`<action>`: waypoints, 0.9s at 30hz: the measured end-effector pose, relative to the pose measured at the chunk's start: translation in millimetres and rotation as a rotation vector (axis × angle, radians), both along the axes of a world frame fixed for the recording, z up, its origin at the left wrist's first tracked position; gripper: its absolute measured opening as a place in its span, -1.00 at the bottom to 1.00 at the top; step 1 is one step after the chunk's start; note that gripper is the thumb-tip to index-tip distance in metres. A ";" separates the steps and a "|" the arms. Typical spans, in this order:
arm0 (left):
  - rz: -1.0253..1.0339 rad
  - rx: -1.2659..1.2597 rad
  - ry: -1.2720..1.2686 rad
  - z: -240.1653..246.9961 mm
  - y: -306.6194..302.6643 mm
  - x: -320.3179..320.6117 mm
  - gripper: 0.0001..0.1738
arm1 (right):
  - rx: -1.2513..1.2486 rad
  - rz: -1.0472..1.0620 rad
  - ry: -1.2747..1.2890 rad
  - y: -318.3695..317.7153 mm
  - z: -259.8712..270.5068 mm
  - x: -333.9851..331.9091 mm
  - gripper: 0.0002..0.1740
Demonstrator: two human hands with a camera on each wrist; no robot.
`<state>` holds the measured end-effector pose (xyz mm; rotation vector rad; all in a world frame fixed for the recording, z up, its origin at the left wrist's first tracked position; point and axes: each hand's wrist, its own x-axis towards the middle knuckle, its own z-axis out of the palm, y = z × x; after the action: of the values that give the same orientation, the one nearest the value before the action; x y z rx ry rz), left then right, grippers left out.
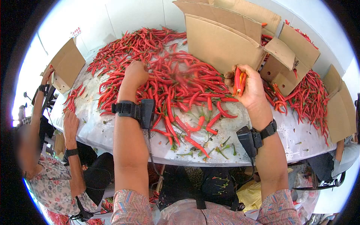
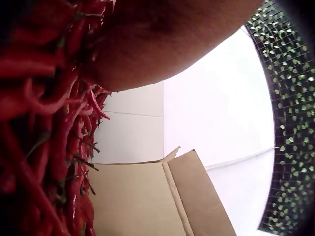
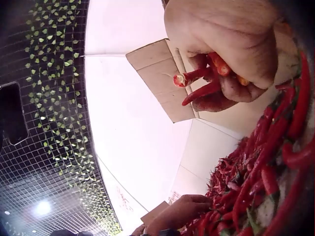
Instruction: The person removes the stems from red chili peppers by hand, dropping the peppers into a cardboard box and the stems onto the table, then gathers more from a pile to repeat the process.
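Note:
My right hand (image 1: 248, 85) holds a small bunch of red and orange chili peppers (image 1: 239, 80), fingers curled round them, raised over the right side of the pile. In the right wrist view, cut ends of these chili peppers (image 3: 197, 78) stick out of the fist, stems off. My left hand (image 1: 135, 74) is down at the left part of the big heap of red chili peppers (image 1: 168, 90). Its fingers are bent and mostly hidden behind the back of the hand, so I cannot tell whether they pinch a pepper.
A large cardboard box (image 1: 223, 41) stands behind my right hand, with an open box (image 1: 288, 62) and another pepper heap (image 1: 309, 101) further right. Loose green stems (image 1: 221, 151) lie by the table's front edge. At left, another person (image 1: 56, 176) works beside a cardboard box (image 1: 68, 66).

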<state>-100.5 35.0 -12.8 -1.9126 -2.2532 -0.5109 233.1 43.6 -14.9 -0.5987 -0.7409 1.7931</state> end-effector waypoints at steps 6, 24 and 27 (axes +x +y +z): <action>0.044 -0.023 -0.216 14.9 -7.0 12.9 -0.86 | 0.039 0.055 -0.087 -2.0 -0.6 0.5 -0.84; -0.913 0.020 -0.895 35.6 -38.6 125.4 -0.79 | 0.427 0.192 -0.517 -40.6 22.5 -23.1 -0.73; -0.972 0.036 -0.998 28.2 -35.0 136.1 -0.80 | 0.493 0.273 -0.600 -34.6 17.3 -21.4 -0.75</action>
<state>35.6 0.0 15.4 -3.0790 -1.3240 -1.9316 211.7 9.0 2.5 -0.7265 -1.6837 1.5785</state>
